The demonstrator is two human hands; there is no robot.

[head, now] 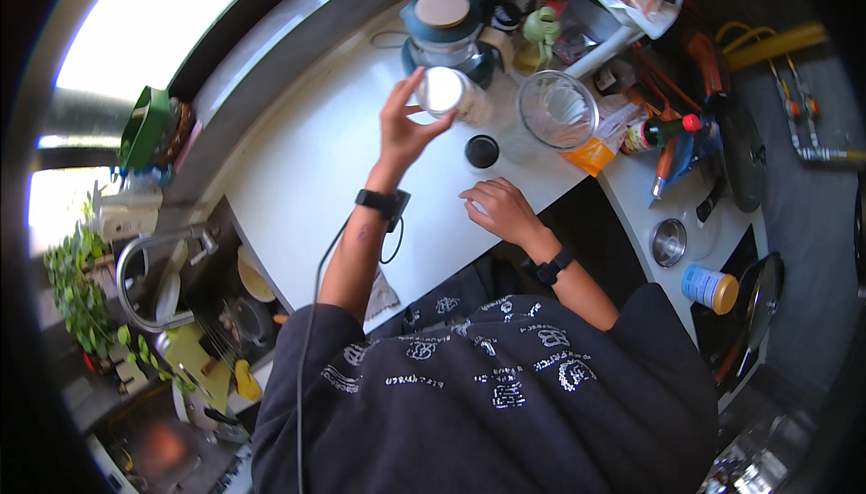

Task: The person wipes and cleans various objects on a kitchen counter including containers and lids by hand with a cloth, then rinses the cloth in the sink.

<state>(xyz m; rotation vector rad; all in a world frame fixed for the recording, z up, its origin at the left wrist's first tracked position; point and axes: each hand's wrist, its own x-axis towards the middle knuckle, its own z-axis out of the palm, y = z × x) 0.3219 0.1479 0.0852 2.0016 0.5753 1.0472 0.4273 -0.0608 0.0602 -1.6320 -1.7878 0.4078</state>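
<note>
My left hand [406, 125] grips a clear jar with a white lid [441, 91], thumb on the near side and fingers on the far side. Pale contents show through the jar's wall. My right hand [502, 213] hovers by the counter's near side with loosely bent fingers and holds nothing. Just beyond its fingertips is a small round container with a black top [482, 151]. A clear glass bowl [557, 110] stands to the right of the jar. Behind the jar is a blue-topped appliance with a beige lid [442, 8].
A white counter [304, 155] lies before me. Orange packaging [602, 139] and a red-capped bottle [659, 132] crowd its right side. A sink faucet [135, 257] curves at left. On the right counter are a yellow-lidded can [709, 289] and a pan lid [741, 152]. A cable runs along my left arm.
</note>
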